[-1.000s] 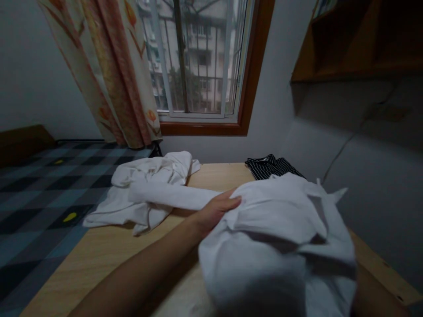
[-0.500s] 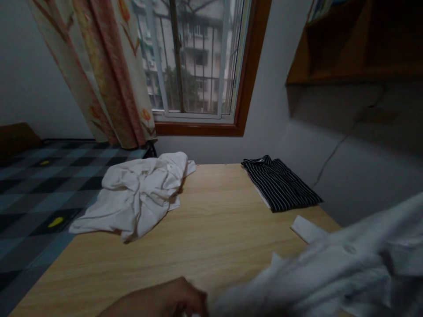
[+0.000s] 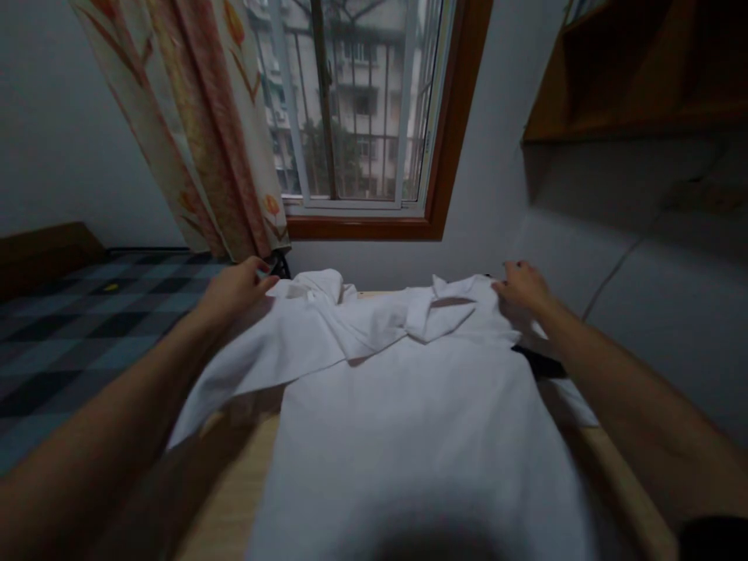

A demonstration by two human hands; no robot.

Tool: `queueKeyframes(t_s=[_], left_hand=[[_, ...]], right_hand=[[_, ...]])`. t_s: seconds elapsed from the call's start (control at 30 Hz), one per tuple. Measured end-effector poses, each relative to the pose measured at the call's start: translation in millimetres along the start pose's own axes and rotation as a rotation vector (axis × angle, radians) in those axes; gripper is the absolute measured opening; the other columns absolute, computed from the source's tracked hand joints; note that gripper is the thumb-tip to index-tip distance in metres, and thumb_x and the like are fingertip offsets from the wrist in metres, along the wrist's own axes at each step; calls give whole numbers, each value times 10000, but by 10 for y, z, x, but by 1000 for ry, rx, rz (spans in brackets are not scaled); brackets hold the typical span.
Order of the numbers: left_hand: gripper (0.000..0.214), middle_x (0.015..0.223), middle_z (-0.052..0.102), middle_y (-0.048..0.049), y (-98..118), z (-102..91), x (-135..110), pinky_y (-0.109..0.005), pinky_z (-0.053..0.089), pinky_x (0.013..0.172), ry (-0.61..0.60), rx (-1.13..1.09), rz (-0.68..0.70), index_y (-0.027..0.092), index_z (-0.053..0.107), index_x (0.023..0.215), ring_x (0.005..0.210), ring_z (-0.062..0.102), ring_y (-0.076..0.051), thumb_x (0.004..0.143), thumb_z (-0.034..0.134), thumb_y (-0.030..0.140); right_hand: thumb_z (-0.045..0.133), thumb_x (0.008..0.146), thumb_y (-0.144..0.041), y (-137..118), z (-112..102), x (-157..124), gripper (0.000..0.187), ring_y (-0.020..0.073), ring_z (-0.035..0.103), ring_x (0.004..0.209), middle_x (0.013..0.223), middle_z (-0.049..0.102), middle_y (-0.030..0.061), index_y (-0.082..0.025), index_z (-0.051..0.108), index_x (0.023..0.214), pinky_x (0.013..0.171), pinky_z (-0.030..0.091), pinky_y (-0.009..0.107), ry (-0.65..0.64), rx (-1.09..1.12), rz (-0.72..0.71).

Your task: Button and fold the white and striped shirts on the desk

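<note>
A white collared shirt [image 3: 409, 421] is stretched out over the wooden table [image 3: 234, 506], collar toward the window. My left hand [image 3: 234, 287] pinches its left shoulder and my right hand [image 3: 522, 285] pinches its right shoulder, both arms reaching forward. A crumpled white garment [image 3: 319, 282] peeks out behind the shirt at the far left. The dark striped folded garment [image 3: 541, 365] is mostly covered, with only a sliver showing under my right forearm.
A window [image 3: 356, 101] with a brown frame and a floral curtain [image 3: 199, 125] stand behind the table. A bed with a checked cover [image 3: 70, 327] lies to the left. A wooden shelf [image 3: 636, 70] hangs on the right wall.
The white shirt, bunched at the lower right before, is now spread across the table. Both hands moved forward to its shoulders, and it now covers the striped garment and most of the crumpled one.
</note>
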State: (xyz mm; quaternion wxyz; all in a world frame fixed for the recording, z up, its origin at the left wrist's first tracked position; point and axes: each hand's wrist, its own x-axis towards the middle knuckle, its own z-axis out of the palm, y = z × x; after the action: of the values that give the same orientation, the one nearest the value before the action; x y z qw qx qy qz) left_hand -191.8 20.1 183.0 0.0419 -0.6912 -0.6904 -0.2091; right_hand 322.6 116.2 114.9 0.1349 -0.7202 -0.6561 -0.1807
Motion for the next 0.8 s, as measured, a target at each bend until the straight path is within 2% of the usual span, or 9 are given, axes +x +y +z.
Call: queueKeyframes(t_s=[0.07, 0.2, 0.3, 0.37, 0.43, 0.57, 0.63, 0.7, 0.8], left_hand=[[550, 1114, 639, -184, -88, 176, -16, -458, 436, 868, -90, 245, 30, 46, 579, 1178, 989, 584, -283, 924, 413, 505], [673, 1351, 509, -206, -214, 591, -206, -503, 374, 947, -310, 294, 227, 129, 499, 1348, 1189, 488, -366, 841, 516, 569], [762, 1356, 505, -196, -244, 734, -271, -490, 355, 970, -277, 272, 242, 151, 454, 1398, 1218, 466, -368, 796, 538, 611], [777, 1356, 496, -199, -207, 750, -303, -505, 335, 981, -167, 293, 281, 146, 449, 1399, 1227, 448, -379, 794, 529, 627], [771, 1374, 478, -192, -115, 766, -382, -526, 289, 1012, -87, 330, 435, 149, 470, 1377, 1244, 418, -386, 781, 549, 633], [559, 1265, 566, -157, 152, 919, -668, -502, 301, 1007, -107, 377, 704, 189, 568, 1251, 1154, 488, -339, 809, 583, 531], [305, 1094, 633, -145, 249, 1002, -781, -466, 366, 939, -123, 408, 738, 175, 631, 1116, 1034, 551, -298, 880, 522, 335], [222, 959, 651, -142, 288, 1027, -832, -446, 409, 859, -120, 452, 724, 148, 664, 965, 934, 578, -285, 889, 465, 209], [245, 1037, 645, -169, 242, 965, -848, -471, 422, 833, -50, 467, 634, 139, 666, 957, 975, 570, -325, 877, 491, 292]], right_hand=[[505, 891, -472, -127, 306, -208, 545, 345, 507, 1143, 1276, 506, 236, -123, 490, 1310, 904, 394, 432, -145, -20, -84], [465, 904, -487, -179, 775, -685, 524, 366, 446, 1236, 1350, 477, 206, -181, 474, 1329, 954, 372, 512, -280, -29, -168], [422, 922, -479, -89, 938, -872, 510, 352, 437, 1259, 1368, 475, 200, -181, 465, 1334, 982, 352, 536, -302, 13, -182], [441, 913, -458, -18, 958, -901, 516, 335, 431, 1274, 1383, 470, 194, -172, 461, 1342, 1011, 339, 514, -265, 53, -203], [499, 881, -426, 3, 928, -882, 557, 321, 429, 1283, 1387, 471, 198, -149, 444, 1361, 1031, 339, 475, -213, 95, -224], [572, 833, -348, -233, 819, -810, 653, 335, 380, 1327, 1442, 409, 212, -127, 384, 1418, 1065, 320, 458, -97, 147, -287], [589, 818, -293, -461, 786, -782, 680, 342, 398, 1315, 1488, 350, 199, -157, 357, 1442, 1052, 342, 454, -93, 164, -343], [585, 817, -239, -690, 783, -755, 695, 336, 469, 1256, 1522, 298, 182, -200, 330, 1462, 997, 402, 437, -129, 183, -389], [542, 847, -193, -924, 829, -704, 633, 303, 561, 1150, 1526, 301, 158, -248, 357, 1450, 893, 470, 392, -189, 207, -402]])
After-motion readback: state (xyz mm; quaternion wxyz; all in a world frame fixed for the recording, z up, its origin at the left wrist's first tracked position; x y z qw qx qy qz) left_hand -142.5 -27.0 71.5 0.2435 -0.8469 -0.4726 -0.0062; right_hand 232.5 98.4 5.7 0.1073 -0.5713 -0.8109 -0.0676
